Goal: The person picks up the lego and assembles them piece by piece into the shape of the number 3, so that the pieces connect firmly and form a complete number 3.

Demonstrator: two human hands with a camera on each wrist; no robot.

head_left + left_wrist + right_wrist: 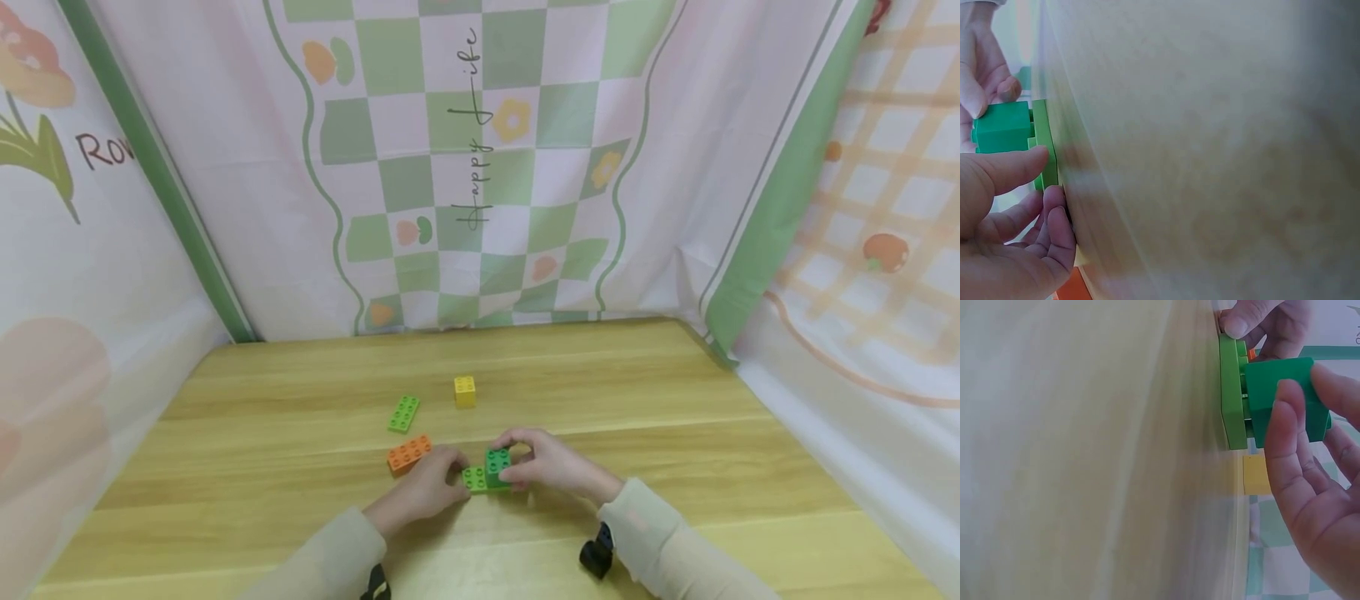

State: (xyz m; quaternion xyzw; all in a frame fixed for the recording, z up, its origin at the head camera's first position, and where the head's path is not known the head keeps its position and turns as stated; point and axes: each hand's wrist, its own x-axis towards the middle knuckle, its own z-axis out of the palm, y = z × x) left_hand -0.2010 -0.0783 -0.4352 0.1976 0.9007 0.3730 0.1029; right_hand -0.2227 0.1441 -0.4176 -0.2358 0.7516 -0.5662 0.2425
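Note:
A light green toy building plate (474, 478) with studs lies on the table before the person. My left hand (433, 485) pinches its left end between thumb and fingers. Over the plate's right half is a dark green square brick (497, 468), which my right hand (553, 463) holds between thumb and fingers. In the right wrist view, this brick (1286, 376) sits slightly tilted on the plate (1231, 394), with studs showing in a narrow gap between them. The left wrist view shows the left thumb on top of the plate's edge.
Just left of the left hand is an orange brick (409, 454). Farther back lie another light green plate (403, 413) and a small yellow brick (465, 393). Printed cloth (480, 275) hangs behind the wooden table (300, 400) and along both sides.

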